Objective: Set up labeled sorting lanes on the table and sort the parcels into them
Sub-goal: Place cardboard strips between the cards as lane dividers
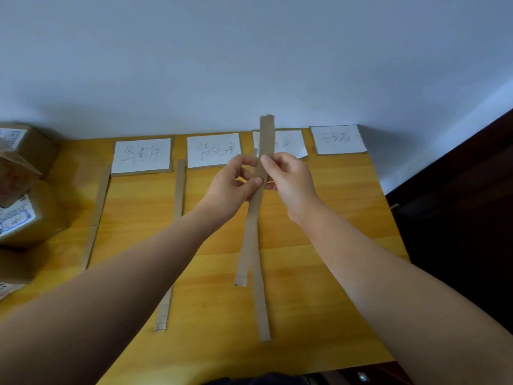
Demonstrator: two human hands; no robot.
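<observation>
Both hands hold a long brown cardboard strip (pixel 251 226) up above the middle of the wooden table (pixel 333 218). My left hand (pixel 230 187) pinches it from the left and my right hand (pixel 288 179) from the right. Its top end rises in front of the third label card (pixel 288 144). Under it another strip (pixel 261 307) lies flat. Two more strips lie flat: a left strip (pixel 97 212) and a second strip (pixel 179 187). Other handwritten white labels line the back edge: a first label (pixel 141 155), a second label (pixel 213 150) and a fourth label (pixel 337 139).
Cardboard parcels with printed labels are stacked at the table's left end, an upper box (pixel 25 151) and a lower box (pixel 25 220). A pale wall runs right behind the table. Dark furniture (pixel 458 218) stands past the table's right edge.
</observation>
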